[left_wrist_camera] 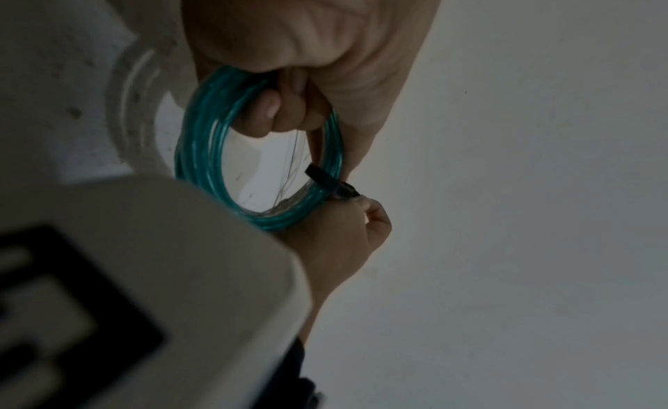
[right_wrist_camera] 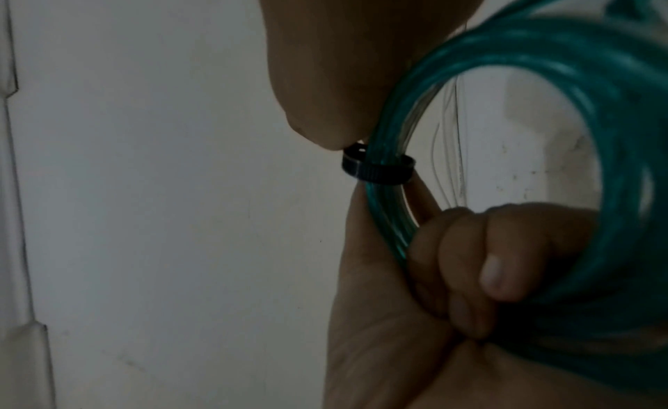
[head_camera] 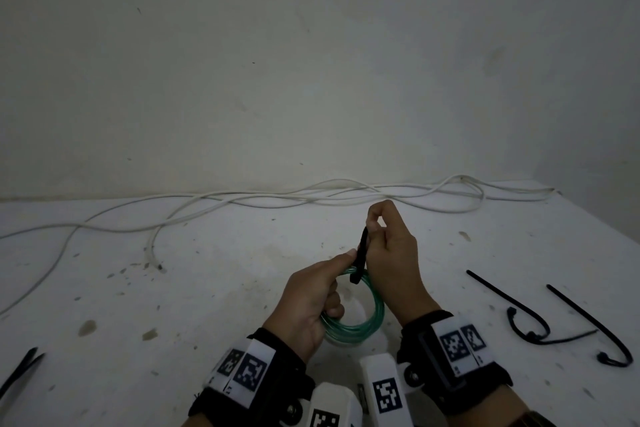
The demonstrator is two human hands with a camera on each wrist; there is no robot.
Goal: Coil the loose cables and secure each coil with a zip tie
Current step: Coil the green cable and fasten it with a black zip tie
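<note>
Fingers of the left hand (head_camera: pixel 308 302) clench the green coil (head_camera: pixel 363 322); right hand (head_camera: pixel 391 253) pinches the zip tie (head_camera: pixel 362 253) tail above it. Risk: slack loop slipping, strands springing free.

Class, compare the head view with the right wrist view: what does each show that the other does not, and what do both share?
Only the head view shows the loose white cable along the wall, spare zip ties on the table, and the right hand pulling the tie's tail upward. Only the right wrist view shows the zip tie band fully encircling the strands. Both show the green coil gripped by the left hand.
</note>
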